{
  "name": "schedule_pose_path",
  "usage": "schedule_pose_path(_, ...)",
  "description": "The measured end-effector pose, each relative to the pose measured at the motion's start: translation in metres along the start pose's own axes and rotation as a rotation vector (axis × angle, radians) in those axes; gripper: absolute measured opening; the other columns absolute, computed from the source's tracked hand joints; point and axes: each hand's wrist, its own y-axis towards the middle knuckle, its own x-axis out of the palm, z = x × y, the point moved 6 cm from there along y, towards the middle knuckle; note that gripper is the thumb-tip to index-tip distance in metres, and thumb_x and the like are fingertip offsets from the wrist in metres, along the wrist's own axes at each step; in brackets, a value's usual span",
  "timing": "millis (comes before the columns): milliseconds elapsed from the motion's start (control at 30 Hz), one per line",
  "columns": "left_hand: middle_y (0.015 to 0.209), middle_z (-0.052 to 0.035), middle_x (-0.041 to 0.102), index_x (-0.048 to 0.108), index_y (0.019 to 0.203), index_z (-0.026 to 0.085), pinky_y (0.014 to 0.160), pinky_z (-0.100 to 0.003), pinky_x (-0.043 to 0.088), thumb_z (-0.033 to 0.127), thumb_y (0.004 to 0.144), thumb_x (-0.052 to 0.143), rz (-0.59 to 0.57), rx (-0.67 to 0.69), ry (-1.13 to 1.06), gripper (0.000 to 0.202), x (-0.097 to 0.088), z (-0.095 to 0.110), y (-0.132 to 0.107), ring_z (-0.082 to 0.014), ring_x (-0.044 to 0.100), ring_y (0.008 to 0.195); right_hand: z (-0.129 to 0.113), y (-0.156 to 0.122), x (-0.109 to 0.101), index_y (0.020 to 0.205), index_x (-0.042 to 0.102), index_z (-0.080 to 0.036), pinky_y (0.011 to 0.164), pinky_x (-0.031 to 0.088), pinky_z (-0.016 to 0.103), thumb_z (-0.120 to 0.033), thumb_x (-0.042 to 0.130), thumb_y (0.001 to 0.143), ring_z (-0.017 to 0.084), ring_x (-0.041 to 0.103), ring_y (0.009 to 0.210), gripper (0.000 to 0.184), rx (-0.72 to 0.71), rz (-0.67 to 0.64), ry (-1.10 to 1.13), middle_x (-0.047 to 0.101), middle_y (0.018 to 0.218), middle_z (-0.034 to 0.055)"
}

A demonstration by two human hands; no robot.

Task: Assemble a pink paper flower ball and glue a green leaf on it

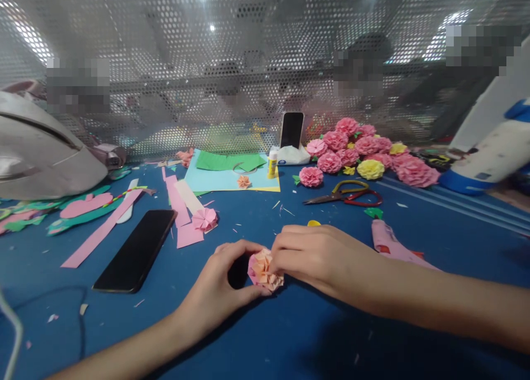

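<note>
Between my two hands is a small paper flower [263, 270], peach in the middle with pink petals at its left side. My left hand [221, 278] curves around it, thumb below and fingers above, gripping its left edge. From the right, the bent fingers of my right hand [308, 253] press on the flower's petals; their tips are partly hidden. A pink folded paper flower [205, 219] lies on pink paper strips [178, 200] beyond my left hand. Farther back, a small orange paper flower [244, 181] rests on a light blue sheet [223, 184].
A black phone [136, 251] lies at left. Scissors [343, 194], a pink glue gun [393, 244] and a heap of pink and yellow paper flowers [360, 148] are at right. A glue stick [272, 163] stands near an upright phone [292, 130]. A perforated screen [165, 93] closes the back.
</note>
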Motion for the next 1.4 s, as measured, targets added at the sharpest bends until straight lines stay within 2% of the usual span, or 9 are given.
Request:
schedule_pose_path(233,0.107,0.0004,0.074,0.066,0.109,0.024,0.091,-0.033,0.049,0.031,0.074,0.085,-0.009,0.009,-0.123,0.040,0.000,0.003,0.002,-0.0219,0.067,0.100,0.000,0.007,0.004,0.088,0.067,-0.017,0.065,0.037,0.028,-0.010,0.060,0.094,0.017,0.053,0.076,0.011,0.083,0.001,0.049,0.065,0.083,0.0030)
schedule_pose_path(433,0.103,-0.0004,0.074,0.067,0.106,0.023,0.085,-0.032,0.051,0.029,0.073,0.085,0.004,0.011,-0.130,0.038,-0.001,0.003,0.002,-0.0217,0.068,0.095,0.000,0.013,0.007,0.084,0.067,-0.019,0.061,0.035,0.028,-0.009,0.070,0.087,0.016,0.054,0.075,0.010,0.154,-0.015,0.093,0.063,0.079,0.0002)
schedule_pose_path(567,0.102,-0.0001,0.073,0.066,0.105,0.023,0.085,-0.031,0.052,0.029,0.074,0.084,0.005,0.022,-0.137,0.036,-0.001,0.005,0.001,-0.0209,0.067,0.094,0.001,0.013,0.006,0.087,0.070,-0.020,0.063,0.037,0.027,-0.009,0.068,0.088,0.017,0.057,0.080,0.011,0.190,-0.012,0.103,0.065,0.084,0.0008)
schedule_pose_path(700,0.111,-0.0025,0.070,0.061,0.113,0.023,0.092,-0.032,0.051,0.025,0.075,0.083,0.037,0.043,-0.136,0.044,-0.002,0.006,0.000,-0.0209,0.066,0.102,0.004,0.006,0.003,0.103,0.071,-0.021,0.070,0.041,0.027,-0.017,0.057,0.098,0.016,0.060,0.084,0.016,0.201,0.073,0.196,0.069,0.092,0.0022)
schedule_pose_path(800,0.116,-0.0051,0.064,0.058,0.125,0.023,0.095,-0.034,0.050,0.022,0.075,0.082,0.094,0.111,-0.094,0.056,-0.005,0.008,-0.001,-0.0213,0.063,0.107,0.007,-0.001,0.001,0.100,0.071,-0.019,0.072,0.042,0.028,-0.020,0.062,0.096,0.016,0.061,0.083,0.010,0.199,0.147,0.226,0.070,0.091,0.0024)
schedule_pose_path(1000,0.123,-0.0075,0.060,0.065,0.120,0.025,0.100,-0.036,0.051,0.025,0.078,0.080,0.112,0.196,-0.082,0.045,-0.007,0.012,-0.002,-0.0230,0.060,0.116,0.005,-0.005,-0.002,0.097,0.072,-0.021,0.078,0.046,0.024,-0.016,0.064,0.094,0.013,0.064,0.086,0.010,0.169,0.258,0.360,0.072,0.092,0.0005)
schedule_pose_path(1100,0.128,-0.0069,0.065,0.064,0.123,0.024,0.102,-0.038,0.051,0.026,0.078,0.080,0.100,0.156,-0.137,0.048,-0.005,0.008,-0.003,-0.0237,0.063,0.117,0.005,-0.005,-0.005,0.099,0.073,-0.021,0.079,0.047,0.026,-0.019,0.062,0.096,0.014,0.065,0.086,0.011,0.187,0.279,0.353,0.073,0.092,0.0017)
schedule_pose_path(1233,0.118,-0.0057,0.073,0.064,0.125,0.021,0.096,-0.037,0.057,0.028,0.073,0.083,0.062,0.050,-0.217,0.056,-0.001,0.000,-0.004,-0.0238,0.071,0.105,0.002,-0.004,-0.008,0.098,0.073,-0.021,0.077,0.046,0.025,-0.016,0.062,0.095,0.014,0.065,0.084,0.012,0.156,0.286,0.337,0.074,0.091,0.0013)
schedule_pose_path(1400,0.114,-0.0054,0.076,0.067,0.123,0.020,0.092,-0.036,0.060,0.028,0.068,0.087,0.066,0.008,-0.228,0.059,0.000,-0.002,-0.005,-0.0249,0.073,0.100,0.002,-0.002,-0.005,0.094,0.073,-0.019,0.074,0.043,0.026,-0.014,0.064,0.094,0.014,0.063,0.080,0.010,0.160,0.241,0.301,0.073,0.088,0.0010)
